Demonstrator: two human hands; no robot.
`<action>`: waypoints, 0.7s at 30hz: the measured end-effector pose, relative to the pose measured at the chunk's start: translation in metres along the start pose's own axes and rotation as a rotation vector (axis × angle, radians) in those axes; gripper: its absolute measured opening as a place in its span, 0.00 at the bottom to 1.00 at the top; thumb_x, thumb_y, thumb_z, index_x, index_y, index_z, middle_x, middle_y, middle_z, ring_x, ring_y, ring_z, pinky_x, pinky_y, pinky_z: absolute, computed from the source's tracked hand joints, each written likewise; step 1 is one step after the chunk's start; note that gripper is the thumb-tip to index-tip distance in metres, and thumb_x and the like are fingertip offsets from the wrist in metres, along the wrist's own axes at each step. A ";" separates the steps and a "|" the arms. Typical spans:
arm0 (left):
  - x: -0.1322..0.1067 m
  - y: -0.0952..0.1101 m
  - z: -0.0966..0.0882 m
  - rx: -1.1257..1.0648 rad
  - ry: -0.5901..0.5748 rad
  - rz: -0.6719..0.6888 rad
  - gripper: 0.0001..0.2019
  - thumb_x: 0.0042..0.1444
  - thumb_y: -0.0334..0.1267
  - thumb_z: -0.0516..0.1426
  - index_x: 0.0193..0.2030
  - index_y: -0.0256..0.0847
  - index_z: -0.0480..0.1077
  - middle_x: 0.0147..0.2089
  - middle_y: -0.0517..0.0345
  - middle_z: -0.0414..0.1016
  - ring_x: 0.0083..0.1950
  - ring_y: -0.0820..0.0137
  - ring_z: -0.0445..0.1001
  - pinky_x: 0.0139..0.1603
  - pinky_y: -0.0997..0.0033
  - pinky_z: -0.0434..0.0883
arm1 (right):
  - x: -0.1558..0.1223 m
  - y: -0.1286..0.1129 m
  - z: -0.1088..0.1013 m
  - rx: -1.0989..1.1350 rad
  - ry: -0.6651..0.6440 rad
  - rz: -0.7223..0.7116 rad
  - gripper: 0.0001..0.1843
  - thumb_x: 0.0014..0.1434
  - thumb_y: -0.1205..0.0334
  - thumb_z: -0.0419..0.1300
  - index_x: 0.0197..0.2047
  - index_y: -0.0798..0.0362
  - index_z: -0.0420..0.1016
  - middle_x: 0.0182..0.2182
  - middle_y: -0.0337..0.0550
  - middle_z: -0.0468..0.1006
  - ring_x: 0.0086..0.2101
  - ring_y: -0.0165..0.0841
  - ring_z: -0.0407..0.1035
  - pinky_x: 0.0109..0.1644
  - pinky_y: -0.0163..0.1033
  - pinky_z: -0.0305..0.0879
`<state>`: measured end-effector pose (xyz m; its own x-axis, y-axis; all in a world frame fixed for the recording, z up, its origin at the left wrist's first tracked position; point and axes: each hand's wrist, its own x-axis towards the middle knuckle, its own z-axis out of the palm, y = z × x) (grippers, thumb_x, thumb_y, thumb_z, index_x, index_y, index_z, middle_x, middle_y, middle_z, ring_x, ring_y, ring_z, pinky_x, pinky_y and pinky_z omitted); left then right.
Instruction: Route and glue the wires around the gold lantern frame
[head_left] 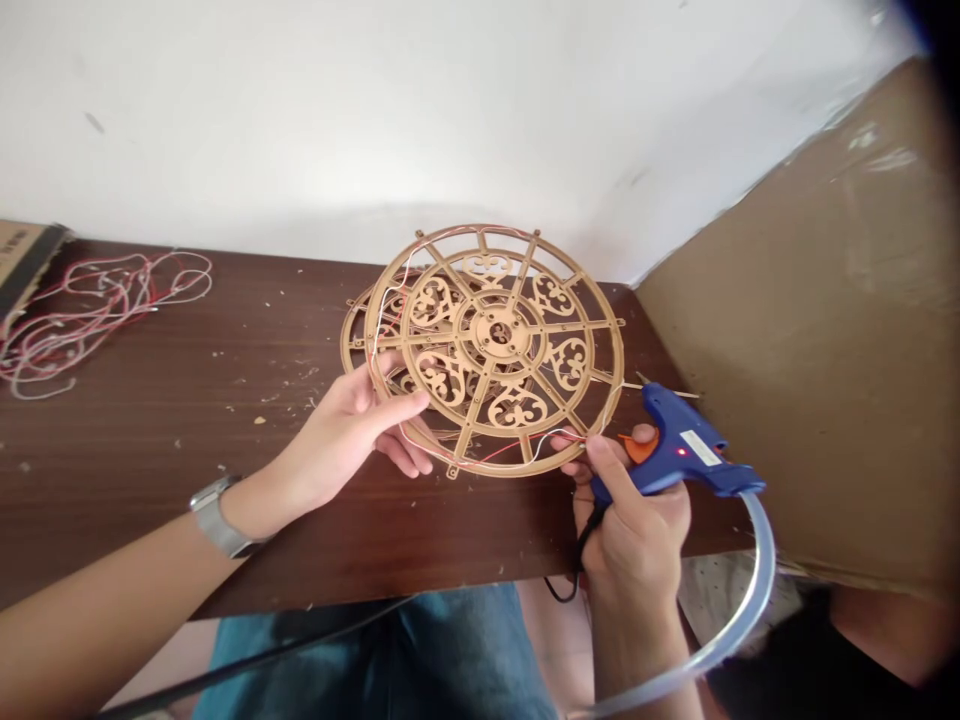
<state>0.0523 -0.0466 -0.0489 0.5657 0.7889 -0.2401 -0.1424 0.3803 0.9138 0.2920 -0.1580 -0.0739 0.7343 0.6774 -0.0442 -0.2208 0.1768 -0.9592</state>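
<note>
A round gold openwork frame, with spokes and scroll ornaments, is held tilted above the table. Thin red and white wires run along its rim. My left hand is closed on the left lower part of the frame, thumb in front and fingers behind. In my right hand is a blue hot glue gun with an orange trigger and a lit red light; the thumb of that hand also presses the frame's lower right rim. A long clear glue stick curves from the gun's back. Behind the held frame sits another similar gold frame, mostly hidden.
On the dark brown table, a tangle of red and white wires lies at the left beside a cardboard box. A large cardboard panel stands at the right. Small glue scraps dot the tabletop. A black cable crosses my lap.
</note>
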 end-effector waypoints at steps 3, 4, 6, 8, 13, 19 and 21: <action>0.000 -0.001 -0.001 -0.020 -0.058 0.004 0.35 0.66 0.47 0.69 0.71 0.37 0.59 0.30 0.50 0.84 0.26 0.58 0.85 0.24 0.70 0.82 | 0.000 -0.002 0.001 -0.001 -0.010 0.021 0.41 0.48 0.55 0.84 0.53 0.53 0.62 0.33 0.39 0.82 0.36 0.39 0.85 0.35 0.32 0.83; 0.000 -0.001 -0.001 -0.036 -0.075 0.013 0.34 0.67 0.47 0.69 0.70 0.37 0.59 0.30 0.50 0.84 0.26 0.58 0.85 0.23 0.70 0.82 | 0.000 -0.002 0.001 0.002 -0.009 0.033 0.42 0.48 0.53 0.84 0.53 0.53 0.62 0.33 0.40 0.82 0.35 0.39 0.84 0.36 0.32 0.83; 0.000 -0.001 0.000 -0.072 -0.103 0.036 0.31 0.67 0.45 0.69 0.68 0.38 0.59 0.30 0.50 0.85 0.25 0.59 0.85 0.24 0.70 0.82 | 0.001 -0.003 0.001 0.004 -0.008 0.064 0.43 0.47 0.50 0.85 0.54 0.53 0.63 0.36 0.41 0.83 0.35 0.37 0.84 0.37 0.31 0.83; 0.000 0.000 -0.001 -0.099 -0.117 0.057 0.28 0.67 0.43 0.68 0.65 0.39 0.60 0.30 0.51 0.85 0.25 0.59 0.85 0.24 0.71 0.82 | 0.001 -0.004 -0.001 -0.008 -0.016 0.094 0.45 0.46 0.47 0.85 0.55 0.54 0.64 0.38 0.44 0.84 0.34 0.35 0.84 0.36 0.30 0.83; 0.001 0.005 -0.002 -0.136 -0.084 0.060 0.17 0.69 0.37 0.65 0.56 0.40 0.63 0.29 0.54 0.84 0.25 0.62 0.84 0.24 0.73 0.81 | -0.001 -0.006 -0.005 -0.057 -0.005 0.109 0.46 0.47 0.43 0.84 0.56 0.54 0.64 0.37 0.46 0.83 0.31 0.33 0.82 0.31 0.30 0.80; 0.002 0.009 -0.002 -0.095 -0.051 0.071 0.20 0.68 0.36 0.64 0.61 0.40 0.62 0.29 0.54 0.84 0.24 0.62 0.83 0.22 0.72 0.80 | -0.007 -0.025 -0.010 -0.122 -0.037 0.064 0.30 0.61 0.48 0.75 0.51 0.50 0.62 0.25 0.31 0.73 0.14 0.22 0.56 0.14 0.26 0.53; 0.003 0.008 -0.002 -0.064 -0.037 0.063 0.24 0.68 0.37 0.66 0.65 0.38 0.61 0.29 0.52 0.84 0.24 0.61 0.83 0.23 0.72 0.80 | -0.013 -0.033 -0.018 -0.125 -0.075 0.052 0.25 0.65 0.49 0.72 0.51 0.50 0.62 0.22 0.28 0.67 0.13 0.21 0.51 0.14 0.25 0.48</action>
<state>0.0510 -0.0405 -0.0429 0.5830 0.7947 -0.1692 -0.2300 0.3612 0.9037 0.3010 -0.1855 -0.0470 0.6726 0.7358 -0.0783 -0.1721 0.0527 -0.9837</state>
